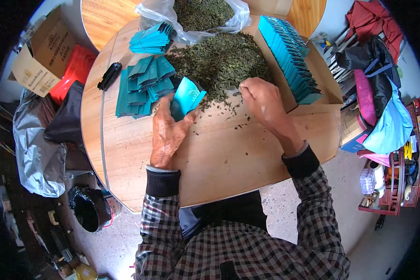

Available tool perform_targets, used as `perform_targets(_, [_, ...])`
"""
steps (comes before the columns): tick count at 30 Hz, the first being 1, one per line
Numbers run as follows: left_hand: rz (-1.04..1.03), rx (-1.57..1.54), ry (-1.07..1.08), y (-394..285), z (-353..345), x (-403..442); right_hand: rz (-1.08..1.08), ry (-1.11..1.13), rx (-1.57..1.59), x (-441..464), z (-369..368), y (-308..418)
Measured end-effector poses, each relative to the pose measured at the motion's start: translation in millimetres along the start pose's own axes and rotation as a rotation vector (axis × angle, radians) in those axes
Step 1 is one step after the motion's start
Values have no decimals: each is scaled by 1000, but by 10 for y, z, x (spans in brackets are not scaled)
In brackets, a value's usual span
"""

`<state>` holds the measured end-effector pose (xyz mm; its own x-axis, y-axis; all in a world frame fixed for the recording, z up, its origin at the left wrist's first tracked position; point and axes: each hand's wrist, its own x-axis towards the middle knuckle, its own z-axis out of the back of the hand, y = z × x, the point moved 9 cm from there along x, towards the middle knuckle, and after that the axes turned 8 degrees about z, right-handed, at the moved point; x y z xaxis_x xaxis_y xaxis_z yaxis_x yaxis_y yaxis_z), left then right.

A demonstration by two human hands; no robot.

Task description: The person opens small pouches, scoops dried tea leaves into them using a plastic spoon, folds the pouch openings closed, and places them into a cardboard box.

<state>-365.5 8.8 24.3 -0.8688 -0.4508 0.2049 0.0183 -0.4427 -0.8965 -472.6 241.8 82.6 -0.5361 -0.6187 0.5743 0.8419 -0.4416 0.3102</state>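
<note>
My left hand grips a teal packet between thumb and fingers, tilted at the near edge of a heap of dried tea leaves. Curled into a fist, my right hand is at the heap's right front edge. A small pale bit shows beside its fingers; what the fist holds is hidden. Flat teal packets lie in overlapping piles left of my left hand, with a banded bundle of packets behind them. Right of the heap, a cardboard box contains a row of upright teal packets.
A clear plastic bag of tea leaves stands at the back of the round wooden table. Near the left edge lies a small black object. A lined bin is on the floor at left, and a red-brown rack at right.
</note>
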Motion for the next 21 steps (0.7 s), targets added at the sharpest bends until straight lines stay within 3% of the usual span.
perform_targets(7, [-171,210,-40,-173,-39,-48,-127,-103,120,-305,-130,-132])
perform_targets(15, [-94,164,28,-142,-96,-59,-95,-296,190,-448,35,-116])
perform_targets(21, [-93,181,94,-125,-153,-53,-103,-297,183,-488,177,-98])
